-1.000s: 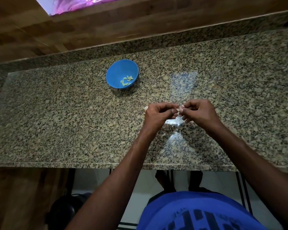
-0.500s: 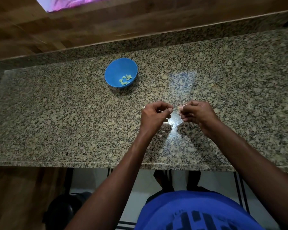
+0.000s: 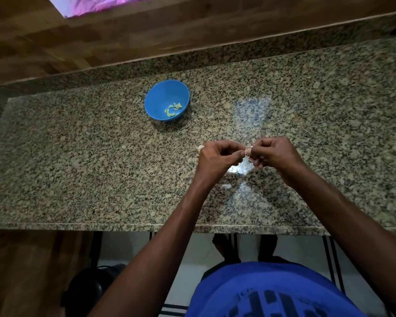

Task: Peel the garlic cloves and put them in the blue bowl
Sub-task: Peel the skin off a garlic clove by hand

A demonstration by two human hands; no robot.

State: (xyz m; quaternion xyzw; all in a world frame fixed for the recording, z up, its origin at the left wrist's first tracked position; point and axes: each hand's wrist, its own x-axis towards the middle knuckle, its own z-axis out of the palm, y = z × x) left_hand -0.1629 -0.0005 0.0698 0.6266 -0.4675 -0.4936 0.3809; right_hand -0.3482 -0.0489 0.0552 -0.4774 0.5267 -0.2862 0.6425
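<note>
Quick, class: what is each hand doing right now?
Left hand: fingers curled, pinching the garlic clove.
Right hand: fingers curled, pinching the same clove.

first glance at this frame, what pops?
The blue bowl toward the back of the granite counter, a few peeled garlic cloves inside. Nearer the front edge, the left hand and right hand pinch a small garlic clove between them.

Counter (image 3: 78,170) left + far right of frame open. Only obstacle upper centre: blue bowl (image 3: 157,97). Wood wall (image 3: 146,37) blocks top edge.
</note>
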